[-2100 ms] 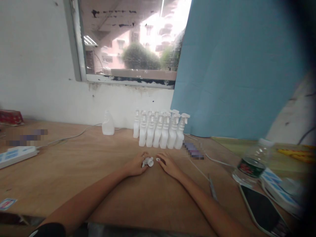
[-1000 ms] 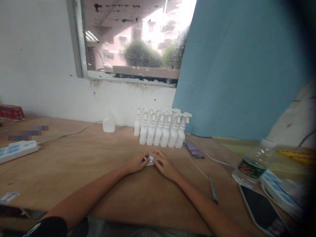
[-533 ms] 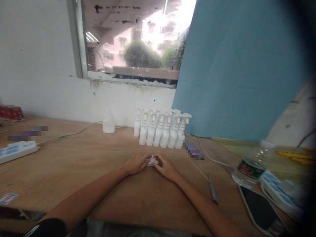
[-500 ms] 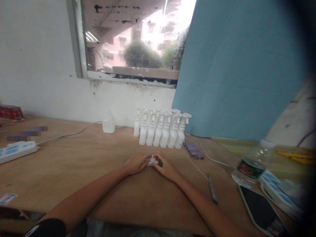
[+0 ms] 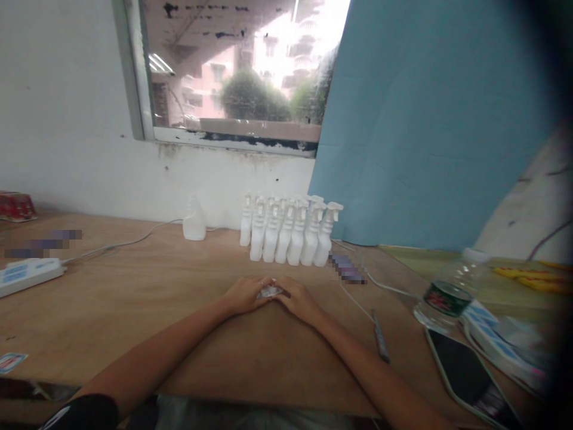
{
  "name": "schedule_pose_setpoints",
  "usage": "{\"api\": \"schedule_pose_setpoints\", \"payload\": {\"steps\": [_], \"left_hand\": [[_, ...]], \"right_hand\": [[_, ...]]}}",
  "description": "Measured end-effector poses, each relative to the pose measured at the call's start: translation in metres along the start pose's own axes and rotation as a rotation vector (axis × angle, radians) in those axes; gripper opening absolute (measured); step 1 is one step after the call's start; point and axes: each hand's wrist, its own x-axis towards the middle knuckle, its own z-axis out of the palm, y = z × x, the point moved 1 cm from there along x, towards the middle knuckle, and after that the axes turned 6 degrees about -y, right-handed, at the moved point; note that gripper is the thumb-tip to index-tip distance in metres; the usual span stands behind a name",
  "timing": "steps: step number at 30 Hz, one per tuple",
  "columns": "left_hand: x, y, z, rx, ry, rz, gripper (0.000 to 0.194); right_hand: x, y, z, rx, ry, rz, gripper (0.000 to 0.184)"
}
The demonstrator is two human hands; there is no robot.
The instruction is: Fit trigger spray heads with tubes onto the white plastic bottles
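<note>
Low over the wooden table, my left hand (image 5: 246, 295) and my right hand (image 5: 299, 298) meet at the fingertips. Between them is a small white plastic piece (image 5: 270, 291), gripped from both sides. Its exact kind cannot be made out, since the fingers cover much of it. Beyond my hands, several white spray bottles (image 5: 282, 245) stand upright in a tight cluster, with trigger heads on top. Off to their left, one white bottle (image 5: 194, 227) without a visible trigger head stands alone near the wall.
On the right lie a thin knife-like tool (image 5: 380, 337), a phone (image 5: 470, 373) and a power strip (image 5: 492, 340), near an upright clear water bottle (image 5: 447, 298). Another power strip (image 5: 31, 273) is at the left, its cable (image 5: 129, 243) crossing the table (image 5: 134, 310).
My fingertips have drawn closer together over the white piece, covering more of it. The view has shifted slightly; the bottles stand as before.
</note>
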Motion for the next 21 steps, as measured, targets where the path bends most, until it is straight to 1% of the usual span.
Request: {"api": "schedule_pose_setpoints", "payload": {"steps": [4,8,11,17,19,21], "left_hand": [[0.001,-0.001,0.001,0.0,0.011,0.016,0.037],[0.001,-0.003,0.002,-0.015,0.012,-0.005,0.039],[0.001,-0.005,0.005,-0.052,0.005,-0.001,0.041],[0.0,-0.006,0.009,-0.099,0.031,0.025,0.041],[-0.001,-0.005,0.008,-0.109,0.022,0.029,0.04],[-0.001,-0.004,0.006,-0.108,0.009,0.028,0.04]], "right_hand": [[-0.002,-0.002,0.0,-0.039,-0.006,-0.007,0.023],[-0.002,-0.005,0.001,-0.067,0.02,0.03,0.023],[0.0,-0.009,-0.001,-0.097,0.012,0.045,0.025],[0.004,-0.025,-0.007,-0.13,-0.023,0.01,0.039],[0.001,-0.029,-0.007,-0.096,-0.035,-0.001,0.043],[-0.002,-0.027,-0.006,-0.03,-0.046,-0.003,0.045]]}}
